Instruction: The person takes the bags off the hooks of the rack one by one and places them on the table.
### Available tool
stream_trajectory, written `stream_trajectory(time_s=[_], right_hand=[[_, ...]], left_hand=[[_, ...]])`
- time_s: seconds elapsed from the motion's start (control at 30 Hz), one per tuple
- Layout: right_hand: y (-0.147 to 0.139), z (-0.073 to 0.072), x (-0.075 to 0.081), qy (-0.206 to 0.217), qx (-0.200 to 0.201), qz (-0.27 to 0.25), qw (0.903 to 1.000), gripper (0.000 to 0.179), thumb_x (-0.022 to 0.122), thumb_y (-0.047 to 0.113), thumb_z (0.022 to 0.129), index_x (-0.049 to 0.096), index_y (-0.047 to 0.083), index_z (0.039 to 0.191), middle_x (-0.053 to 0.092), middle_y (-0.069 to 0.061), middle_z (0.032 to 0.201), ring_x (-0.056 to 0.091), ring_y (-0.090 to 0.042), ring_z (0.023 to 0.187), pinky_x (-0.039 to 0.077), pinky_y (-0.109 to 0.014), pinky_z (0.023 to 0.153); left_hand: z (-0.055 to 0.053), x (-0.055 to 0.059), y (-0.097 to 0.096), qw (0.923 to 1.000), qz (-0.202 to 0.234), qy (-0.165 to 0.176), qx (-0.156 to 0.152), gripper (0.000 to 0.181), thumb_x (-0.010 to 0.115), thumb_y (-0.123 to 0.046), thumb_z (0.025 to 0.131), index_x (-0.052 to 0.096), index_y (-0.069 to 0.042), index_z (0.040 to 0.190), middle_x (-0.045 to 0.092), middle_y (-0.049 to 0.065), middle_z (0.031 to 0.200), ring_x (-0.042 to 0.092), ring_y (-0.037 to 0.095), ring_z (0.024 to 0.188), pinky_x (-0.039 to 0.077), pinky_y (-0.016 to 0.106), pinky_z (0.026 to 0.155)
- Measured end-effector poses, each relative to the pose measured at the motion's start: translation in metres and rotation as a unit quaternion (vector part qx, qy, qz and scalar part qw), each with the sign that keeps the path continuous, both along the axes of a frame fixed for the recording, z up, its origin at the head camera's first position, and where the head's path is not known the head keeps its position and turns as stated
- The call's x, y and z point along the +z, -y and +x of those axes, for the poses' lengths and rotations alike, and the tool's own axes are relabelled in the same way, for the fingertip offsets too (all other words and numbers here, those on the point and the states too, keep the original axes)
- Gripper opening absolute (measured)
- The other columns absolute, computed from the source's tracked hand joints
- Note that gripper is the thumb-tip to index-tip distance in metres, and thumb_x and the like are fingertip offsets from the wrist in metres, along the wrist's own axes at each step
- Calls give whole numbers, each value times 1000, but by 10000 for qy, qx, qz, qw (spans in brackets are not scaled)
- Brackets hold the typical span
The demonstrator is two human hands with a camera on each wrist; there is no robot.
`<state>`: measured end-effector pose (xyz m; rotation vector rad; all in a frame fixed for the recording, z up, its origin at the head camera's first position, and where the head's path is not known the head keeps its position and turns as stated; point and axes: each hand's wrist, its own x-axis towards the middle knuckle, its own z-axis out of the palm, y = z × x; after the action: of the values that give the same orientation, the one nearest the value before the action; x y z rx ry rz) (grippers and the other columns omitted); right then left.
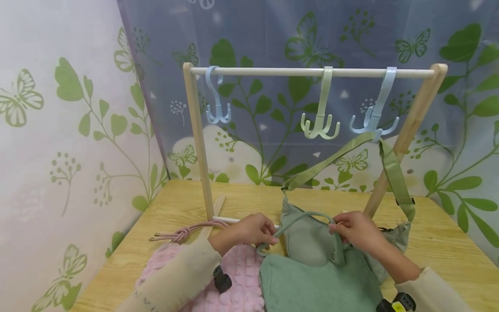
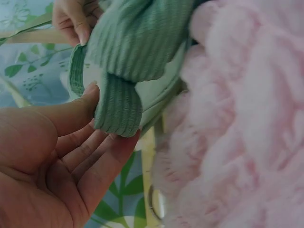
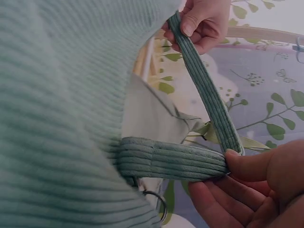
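A green corduroy bag [image 1: 315, 281] lies at the front of the table, its ribbed strap [image 3: 209, 90] lifted in a loop between both hands. My left hand [image 1: 253, 229] pinches the strap near its left end, thumb on one face and fingers beneath, as the left wrist view shows. Farther along the loop, my right hand [image 1: 356, 229] pinches the strap between thumb and fingers. Just behind is a grey-green bag [image 1: 308, 238], its olive strap [image 1: 391, 169] looped over the right blue hook [image 1: 374, 123]. Under my left forearm lies a puffy pink bag [image 1: 241, 268].
A wooden rack with a white rod [image 1: 269, 71] stands across the table [image 1: 448, 260]. Its rod also carries a left blue hook [image 1: 218, 115] and a pale green hook [image 1: 320, 130], both without bags. A knotted pink strap [image 1: 183, 234] lies by the rack's left foot.
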<state>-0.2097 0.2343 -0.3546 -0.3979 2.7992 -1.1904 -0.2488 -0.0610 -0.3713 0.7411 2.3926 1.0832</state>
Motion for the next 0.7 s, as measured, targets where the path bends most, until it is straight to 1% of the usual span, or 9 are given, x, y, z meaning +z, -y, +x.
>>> stream_trajectory(time_s=[0.13, 0.2, 0.33, 0.43, 0.53, 0.6, 0.7], right_hand=[[-2, 2, -3, 165, 65, 28, 9998, 23, 57, 7, 97, 65, -11, 109, 71, -14, 91, 65, -18, 70, 54, -34, 58], [-4, 4, -5, 297, 119, 14, 9995, 21, 56, 7, 98, 66, -10, 106, 71, -13, 90, 66, -18, 72, 55, -34, 60], [-7, 6, -9, 422, 315, 76, 9986, 18, 56, 5, 97, 67, -8, 102, 71, -10, 86, 61, -17, 63, 52, -33, 54], [-9, 8, -10, 490, 459, 200, 9975, 18, 59, 4, 95, 68, -9, 102, 71, -8, 84, 59, -17, 59, 50, -32, 52], [-10, 12, -12, 570, 695, 345, 9954, 14, 62, 5, 94, 70, -5, 96, 69, -5, 77, 56, -14, 55, 49, -31, 50], [-11, 13, -14, 669, 849, 471, 9930, 14, 64, 7, 92, 68, -2, 82, 61, -1, 64, 53, -12, 52, 47, -29, 49], [-11, 16, -16, 774, 1048, 571, 9898, 25, 65, 8, 92, 60, 7, 68, 43, 4, 51, 46, -10, 47, 44, -27, 48]], left_hand=[[1, -4, -4, 9995, -81, -202, -216, 10, 72, -11, 89, 71, -2, 93, 73, 14, 83, 70, 18, 69, 50, 23, 57], [2, -5, -6, 9994, -80, -239, -244, 10, 72, -10, 89, 71, -2, 93, 73, 13, 82, 70, 18, 70, 48, 20, 57], [3, -6, -8, 9975, -332, -522, -329, 12, 74, -13, 87, 72, -2, 92, 73, 7, 80, 66, 9, 69, 48, 19, 61], [3, -7, -9, 9948, -564, -758, -382, 14, 76, -16, 86, 73, -3, 90, 72, 4, 80, 60, 3, 69, 48, 19, 63], [3, -7, -9, 9938, -631, -812, -433, 13, 77, -16, 85, 73, -4, 90, 72, 4, 80, 60, 2, 69, 48, 19, 63], [3, -8, -10, 9938, -641, -799, -443, 13, 77, -16, 85, 73, -4, 90, 72, 3, 80, 60, 2, 69, 48, 18, 63], [4, -8, -11, 9941, -613, -752, -494, 13, 77, -15, 85, 73, -4, 89, 72, 3, 80, 60, 2, 69, 48, 17, 63]])
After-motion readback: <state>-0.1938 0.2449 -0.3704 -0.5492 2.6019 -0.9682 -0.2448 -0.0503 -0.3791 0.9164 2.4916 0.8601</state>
